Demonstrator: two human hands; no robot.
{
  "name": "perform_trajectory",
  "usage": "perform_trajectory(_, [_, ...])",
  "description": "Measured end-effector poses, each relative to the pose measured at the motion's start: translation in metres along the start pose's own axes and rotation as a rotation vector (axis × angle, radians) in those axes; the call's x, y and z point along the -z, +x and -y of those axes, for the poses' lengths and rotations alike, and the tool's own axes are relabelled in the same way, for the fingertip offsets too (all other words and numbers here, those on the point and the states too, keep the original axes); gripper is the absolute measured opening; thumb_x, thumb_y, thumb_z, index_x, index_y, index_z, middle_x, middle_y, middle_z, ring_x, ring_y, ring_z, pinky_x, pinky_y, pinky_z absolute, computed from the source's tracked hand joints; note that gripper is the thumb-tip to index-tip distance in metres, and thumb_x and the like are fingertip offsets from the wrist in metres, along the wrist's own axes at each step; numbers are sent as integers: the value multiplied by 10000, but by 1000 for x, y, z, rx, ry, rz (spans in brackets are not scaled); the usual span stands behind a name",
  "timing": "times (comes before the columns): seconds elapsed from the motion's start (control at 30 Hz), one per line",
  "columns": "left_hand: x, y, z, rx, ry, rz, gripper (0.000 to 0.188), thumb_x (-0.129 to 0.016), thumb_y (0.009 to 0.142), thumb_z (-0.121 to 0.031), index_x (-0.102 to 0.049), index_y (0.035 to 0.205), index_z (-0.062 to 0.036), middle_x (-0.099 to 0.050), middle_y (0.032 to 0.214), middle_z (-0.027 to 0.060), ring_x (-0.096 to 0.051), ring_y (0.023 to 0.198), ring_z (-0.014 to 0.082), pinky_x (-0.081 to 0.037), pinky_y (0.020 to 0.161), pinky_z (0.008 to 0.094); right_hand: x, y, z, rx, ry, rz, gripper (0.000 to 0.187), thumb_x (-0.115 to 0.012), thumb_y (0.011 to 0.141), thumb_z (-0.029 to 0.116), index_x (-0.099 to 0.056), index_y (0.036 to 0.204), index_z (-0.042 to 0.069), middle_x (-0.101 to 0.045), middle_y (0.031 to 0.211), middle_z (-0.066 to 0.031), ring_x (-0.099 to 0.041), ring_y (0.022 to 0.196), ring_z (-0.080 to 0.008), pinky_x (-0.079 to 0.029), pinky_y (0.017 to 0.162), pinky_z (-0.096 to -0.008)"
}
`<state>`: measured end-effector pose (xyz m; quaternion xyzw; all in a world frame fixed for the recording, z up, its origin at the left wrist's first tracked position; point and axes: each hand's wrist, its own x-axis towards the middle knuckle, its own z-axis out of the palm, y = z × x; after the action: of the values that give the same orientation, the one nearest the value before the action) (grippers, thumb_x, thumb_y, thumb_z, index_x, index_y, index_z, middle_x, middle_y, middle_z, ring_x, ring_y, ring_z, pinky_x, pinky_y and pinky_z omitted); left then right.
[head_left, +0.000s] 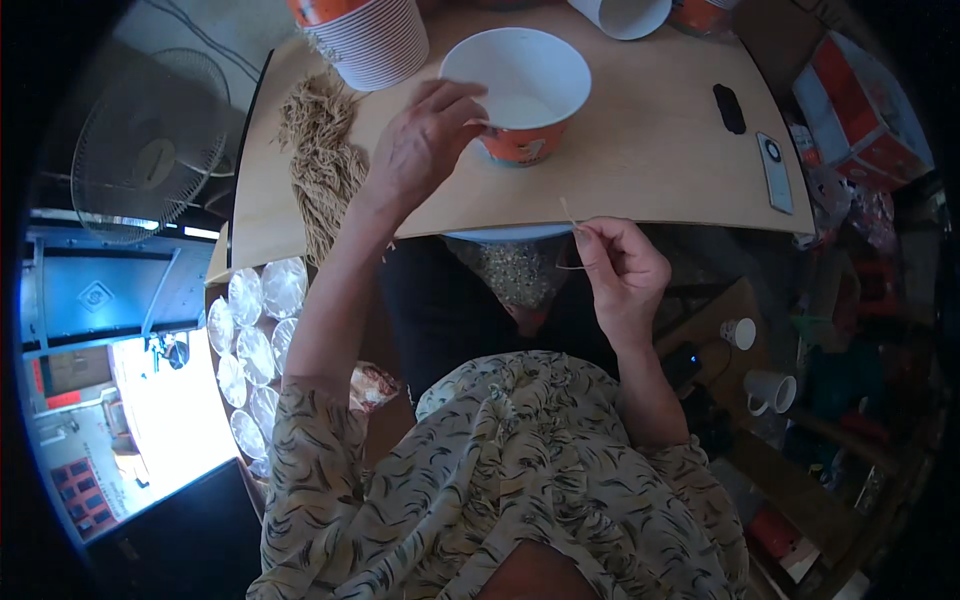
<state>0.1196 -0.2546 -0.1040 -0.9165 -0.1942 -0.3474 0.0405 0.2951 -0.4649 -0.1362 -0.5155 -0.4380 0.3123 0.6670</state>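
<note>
On the wooden table stands a paper bucket [520, 145], white inside with an orange printed outer wall. My left hand [425, 135] is at its left front rim, fingers curled over the edge and partly smeared by motion. In front of the table edge, my right hand [622, 262] pinches a thin tan cord [565, 208] between thumb and fingers; one end sticks up and a loop hangs below. A bundle of similar tan cords [322, 150] lies left of my left arm and hangs over the table edge.
A tall stack of paper buckets [375, 45] stands at the far left of the table [660, 160]. Another bucket [625, 15] lies tipped at the back. A phone [774, 172] and a small black object [729, 108] are at the right. A fan [150, 145] stands left.
</note>
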Motion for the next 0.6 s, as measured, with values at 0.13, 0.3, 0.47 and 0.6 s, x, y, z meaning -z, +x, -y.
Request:
perform_trajectory(0.13, [14,1,-48,313,-253,133,164,-738,865,-127,-684,974,-16,-725,900,131,-711,810,299,-559,724,395,-2,6,5,124,-137,-77,71,-679,938,25,-659,980,-29,-599,743,43,-500,653,3,-401,571,-160])
perform_trajectory(0.3, [25,-5,-69,476,-511,94,149,-719,880,-88,-708,980,22,-726,851,169,-742,772,269,-564,673,336,-20,17,10,100,-87,-44,83,-686,941,52,-659,969,-22,-595,730,44,-493,634,8,-391,551,-164])
perform_trajectory(0.47, [29,-8,-74,474,-521,87,152,-728,870,-87,-711,981,16,-724,859,165,-737,752,270,-563,659,339,-27,21,5,7,22,-35,109,-680,952,75,-668,970,-32,-612,746,43,-516,656,4,-409,571,-167])
perform_trajectory(0.6, [33,-12,-78,496,-481,109,138,-724,871,-83,-713,976,6,-720,857,160,-728,721,266,-561,636,343,-25,26,8,-234,211,-5,151,-663,969,106,-685,979,-43,-655,803,21,-558,703,-13,-445,620,-179])
